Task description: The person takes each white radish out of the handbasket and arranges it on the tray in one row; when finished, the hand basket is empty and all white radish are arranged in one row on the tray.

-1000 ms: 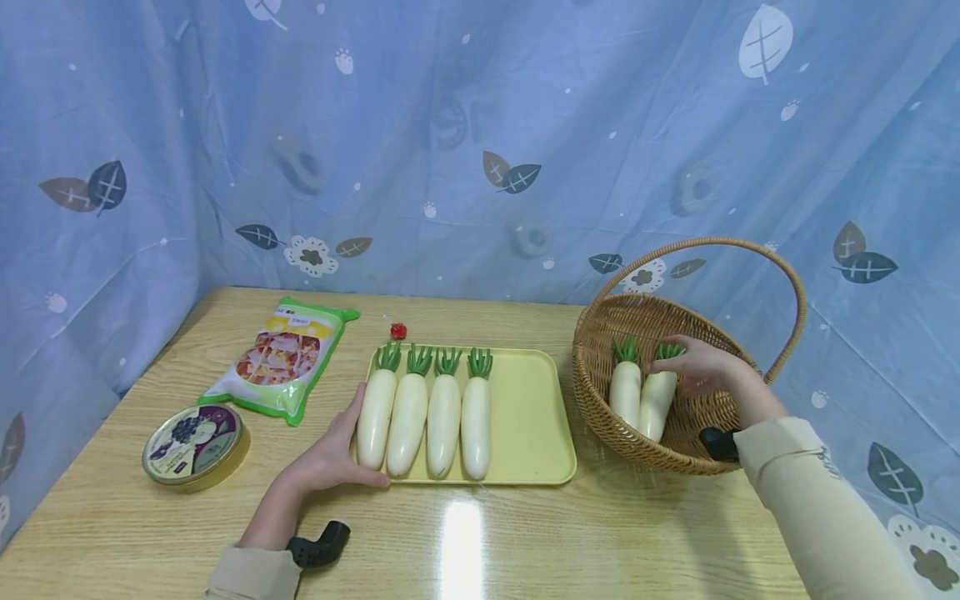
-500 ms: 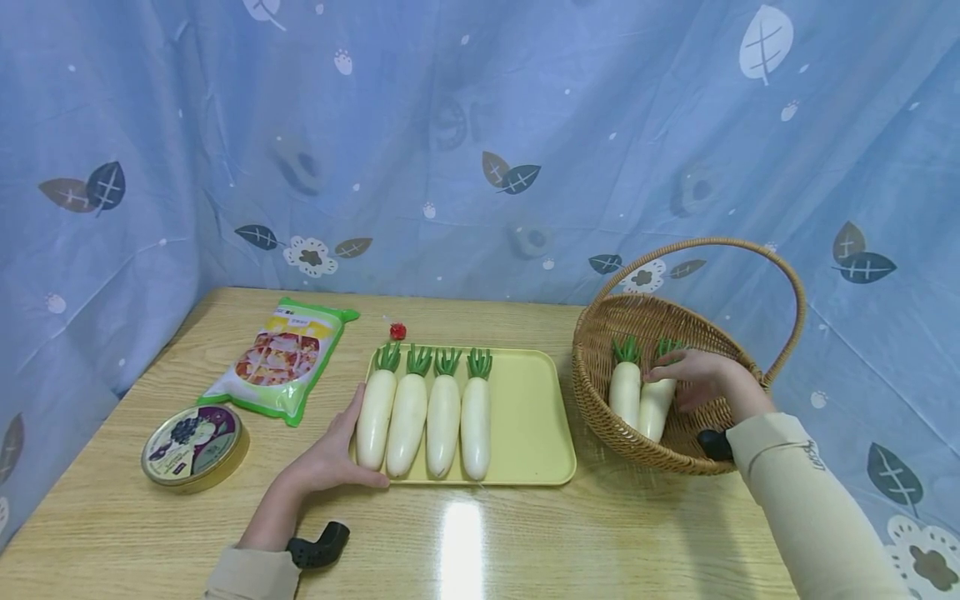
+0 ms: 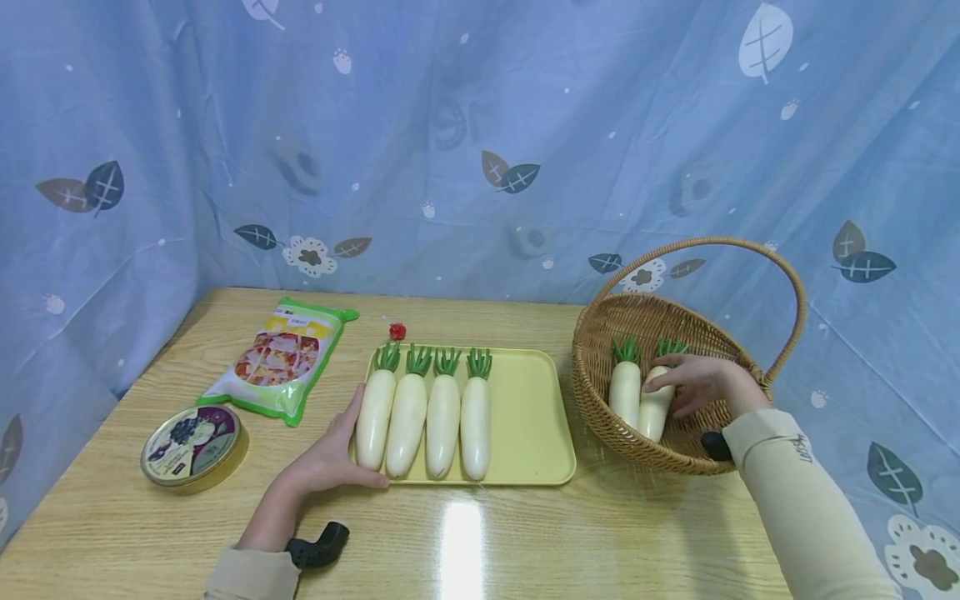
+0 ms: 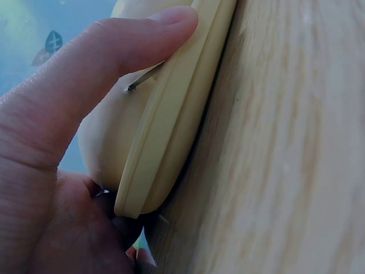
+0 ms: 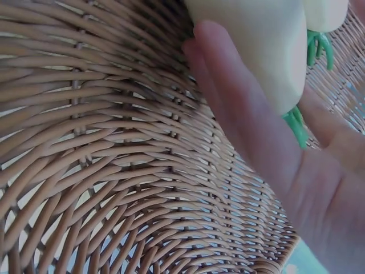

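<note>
Several white radishes (image 3: 407,425) with green tops lie side by side on the left part of a yellow tray (image 3: 534,417). My left hand (image 3: 330,454) grips the tray's near left corner, thumb along the front rim, fingers at the left side beside the outermost radish. In the left wrist view the thumb (image 4: 142,43) reaches over the rim. Two more radishes sit in a wicker basket (image 3: 615,429). My right hand (image 3: 701,383) reaches in and holds the right-hand radish (image 3: 654,408), fingers (image 5: 236,97) along one side. The left-hand radish (image 3: 625,392) stands beside it.
A green-edged food packet (image 3: 281,362) and a round tin (image 3: 193,446) lie at the left of the wooden table. Behind the tray is a small red object (image 3: 397,331). The basket's tall handle (image 3: 798,300) arches above the right hand; a blue curtain (image 3: 450,167) hangs behind.
My right hand has moved from the right-hand radish's green top down onto its white body, its fingers spreading around the sides. The left hand, tray and radishes have stayed put.
</note>
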Demonstrator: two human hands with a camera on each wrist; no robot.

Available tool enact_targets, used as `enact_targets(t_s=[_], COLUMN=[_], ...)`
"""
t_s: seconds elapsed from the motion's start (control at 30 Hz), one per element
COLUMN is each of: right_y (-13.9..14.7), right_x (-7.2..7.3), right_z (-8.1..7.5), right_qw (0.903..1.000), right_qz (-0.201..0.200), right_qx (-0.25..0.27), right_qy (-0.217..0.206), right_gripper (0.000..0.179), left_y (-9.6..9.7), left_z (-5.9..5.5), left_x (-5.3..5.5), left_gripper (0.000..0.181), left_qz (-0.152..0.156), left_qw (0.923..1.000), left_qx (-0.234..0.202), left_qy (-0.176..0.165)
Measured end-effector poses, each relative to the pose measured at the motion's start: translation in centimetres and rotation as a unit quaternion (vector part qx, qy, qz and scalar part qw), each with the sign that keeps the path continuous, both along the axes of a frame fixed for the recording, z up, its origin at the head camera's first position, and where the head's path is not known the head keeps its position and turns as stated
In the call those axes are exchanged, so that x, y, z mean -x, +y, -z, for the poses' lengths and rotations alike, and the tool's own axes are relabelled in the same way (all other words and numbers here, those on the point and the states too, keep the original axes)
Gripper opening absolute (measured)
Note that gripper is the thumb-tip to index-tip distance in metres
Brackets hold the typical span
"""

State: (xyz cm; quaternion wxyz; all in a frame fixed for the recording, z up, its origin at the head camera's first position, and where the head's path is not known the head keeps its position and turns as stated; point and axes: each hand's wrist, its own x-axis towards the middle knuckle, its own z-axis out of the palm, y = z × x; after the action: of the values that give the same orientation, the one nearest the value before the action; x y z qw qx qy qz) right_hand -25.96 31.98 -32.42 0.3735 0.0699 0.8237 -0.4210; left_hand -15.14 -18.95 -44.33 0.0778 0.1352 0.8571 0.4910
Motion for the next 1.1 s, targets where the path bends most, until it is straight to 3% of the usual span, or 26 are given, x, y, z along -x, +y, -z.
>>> enact_targets(t_s=[0.27, 0.63, 0.9, 1.1], right_y=[-0.2, -0.3, -0.1, -0.3], right_x=[0.0, -0.1, 0.5, 0.4], right_z=[0.6, 1.3, 1.2, 0.6], right_qw=[0.9995, 0.9996, 0.9995, 0.9981], right_qz=[-0.027, -0.003, 0.001, -0.007], right_qx=[0.011, 0.01, 0.014, 0.002], right_qy=[-0.009, 0.026, 0.028, 0.062], right_gripper=[0.096, 0.089, 0.082, 0.087], left_y=[0.0, 0.0, 0.0, 0.0], left_z=[-0.1, -0.1, -0.1, 0.0], left_x=[0.0, 0.0, 0.0, 0.0], left_gripper=[0.138, 0.138, 0.138, 0.138], left_qz=[0.001, -0.002, -0.001, -0.002], left_qw=[1.0, 1.0, 1.0, 1.0], left_qx=[-0.002, 0.005, 0.003, 0.006], left_qy=[-0.002, -0.004, -0.001, 0.0])
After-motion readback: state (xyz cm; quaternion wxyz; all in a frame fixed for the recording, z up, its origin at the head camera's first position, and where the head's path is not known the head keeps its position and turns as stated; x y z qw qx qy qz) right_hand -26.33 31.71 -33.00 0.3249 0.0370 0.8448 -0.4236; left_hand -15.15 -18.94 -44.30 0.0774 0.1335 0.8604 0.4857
